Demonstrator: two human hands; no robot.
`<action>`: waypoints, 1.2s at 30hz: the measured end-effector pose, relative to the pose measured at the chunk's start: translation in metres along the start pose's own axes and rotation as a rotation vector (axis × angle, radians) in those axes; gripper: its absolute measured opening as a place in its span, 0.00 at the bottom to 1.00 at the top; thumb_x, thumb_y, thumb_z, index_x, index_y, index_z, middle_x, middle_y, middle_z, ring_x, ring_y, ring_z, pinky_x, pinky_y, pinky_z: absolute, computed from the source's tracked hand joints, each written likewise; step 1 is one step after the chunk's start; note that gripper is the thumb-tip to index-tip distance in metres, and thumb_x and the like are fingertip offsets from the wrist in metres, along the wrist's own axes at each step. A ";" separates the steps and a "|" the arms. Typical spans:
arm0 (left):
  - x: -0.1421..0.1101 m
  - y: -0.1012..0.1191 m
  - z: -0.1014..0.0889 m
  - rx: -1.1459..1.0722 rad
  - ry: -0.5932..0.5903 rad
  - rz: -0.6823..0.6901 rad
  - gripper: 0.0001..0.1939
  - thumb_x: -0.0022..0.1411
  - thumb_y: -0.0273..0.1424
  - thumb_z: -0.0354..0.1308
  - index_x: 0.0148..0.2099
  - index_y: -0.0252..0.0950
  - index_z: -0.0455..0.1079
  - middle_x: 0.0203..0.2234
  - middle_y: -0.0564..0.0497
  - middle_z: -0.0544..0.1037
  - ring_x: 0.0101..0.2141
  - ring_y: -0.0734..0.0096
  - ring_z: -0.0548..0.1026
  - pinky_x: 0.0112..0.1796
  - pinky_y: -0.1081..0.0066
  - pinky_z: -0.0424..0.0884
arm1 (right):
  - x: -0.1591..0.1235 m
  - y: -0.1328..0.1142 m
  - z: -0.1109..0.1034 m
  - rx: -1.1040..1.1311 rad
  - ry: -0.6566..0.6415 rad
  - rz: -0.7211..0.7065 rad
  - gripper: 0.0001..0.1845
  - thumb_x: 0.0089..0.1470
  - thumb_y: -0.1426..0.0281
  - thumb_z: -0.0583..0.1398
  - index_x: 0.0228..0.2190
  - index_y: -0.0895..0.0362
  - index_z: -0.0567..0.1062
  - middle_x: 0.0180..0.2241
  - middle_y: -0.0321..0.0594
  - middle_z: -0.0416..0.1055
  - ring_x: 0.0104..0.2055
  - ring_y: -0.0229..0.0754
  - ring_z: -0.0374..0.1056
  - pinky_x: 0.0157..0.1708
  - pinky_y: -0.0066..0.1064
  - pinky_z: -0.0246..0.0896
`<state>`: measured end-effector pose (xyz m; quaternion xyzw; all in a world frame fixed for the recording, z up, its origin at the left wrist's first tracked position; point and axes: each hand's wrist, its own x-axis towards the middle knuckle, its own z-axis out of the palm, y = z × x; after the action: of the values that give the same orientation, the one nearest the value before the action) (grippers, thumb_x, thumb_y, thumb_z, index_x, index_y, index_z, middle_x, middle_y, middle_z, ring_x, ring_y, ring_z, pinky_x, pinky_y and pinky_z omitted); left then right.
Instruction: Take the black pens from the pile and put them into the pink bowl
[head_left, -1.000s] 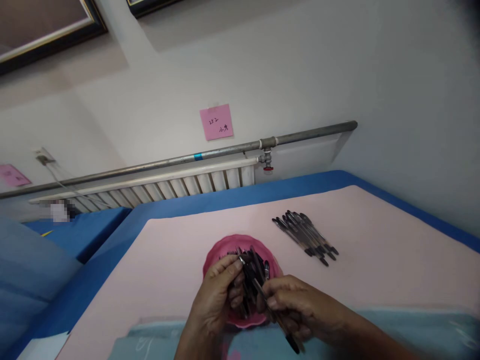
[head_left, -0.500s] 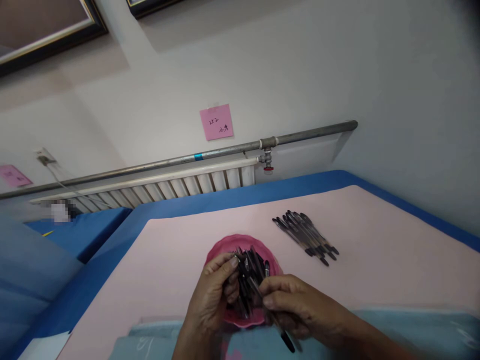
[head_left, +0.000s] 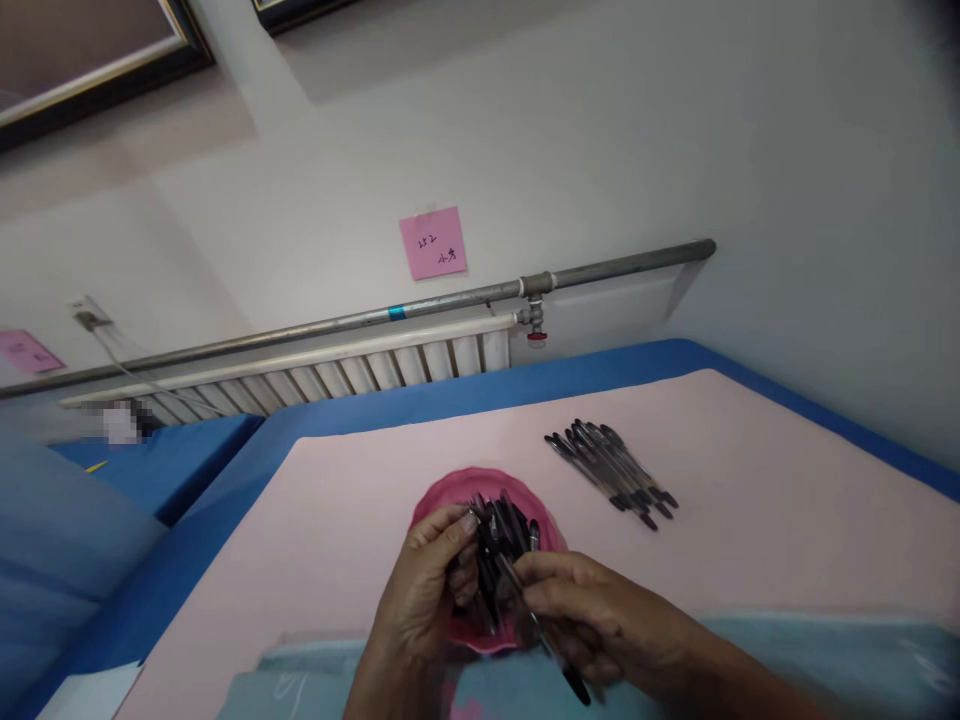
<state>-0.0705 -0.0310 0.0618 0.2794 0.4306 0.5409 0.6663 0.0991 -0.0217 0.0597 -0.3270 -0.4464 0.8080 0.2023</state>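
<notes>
A blue counter (head_left: 679, 357) extends beyond the left grip (head_left: 429, 575) and the right grip (head_left: 592, 612), largely covered by a pale pink sheet (head_left: 352, 510). On that sheet, a pink bowl (head_left: 439, 492) with a wavy rim sits between and just beyond both grips. Dark-capped pens (head_left: 611, 475) lie side by side beyond the right grip. Teal cloth (head_left: 307, 668) runs nearer the person than either grip.

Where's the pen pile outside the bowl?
In the head view, the pen pile lies right of centre on the pink sheet, beyond the right hand and right of the bowl.
</notes>
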 end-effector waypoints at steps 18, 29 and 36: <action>0.002 0.003 -0.007 0.072 0.089 0.109 0.14 0.47 0.35 0.64 0.26 0.34 0.61 0.11 0.64 0.56 0.12 0.86 0.51 0.14 0.81 0.46 | 0.001 0.000 -0.007 -0.327 0.197 -0.097 0.05 0.38 0.74 0.58 0.23 0.56 0.65 0.14 0.25 0.56 0.16 0.28 0.49 0.15 0.22 0.41; 0.007 0.014 -0.040 0.901 0.361 0.133 0.11 0.50 0.35 0.57 0.21 0.36 0.62 0.13 0.59 0.63 0.17 0.79 0.60 0.20 0.77 0.55 | 0.003 -0.003 -0.013 -0.409 0.381 -0.167 0.04 0.40 0.74 0.57 0.20 0.56 0.65 0.16 0.29 0.61 0.18 0.30 0.54 0.17 0.23 0.45; 0.005 0.009 -0.029 0.809 0.207 0.120 0.10 0.53 0.37 0.54 0.32 0.34 0.68 0.19 0.56 0.68 0.21 0.76 0.65 0.24 0.75 0.59 | 0.005 0.002 -0.010 -0.260 0.310 -0.141 0.03 0.43 0.71 0.56 0.22 0.56 0.65 0.12 0.25 0.55 0.13 0.29 0.47 0.13 0.22 0.38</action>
<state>-0.0999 -0.0261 0.0540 0.4872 0.6559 0.3915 0.4233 0.1026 -0.0137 0.0524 -0.4385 -0.5322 0.6676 0.2806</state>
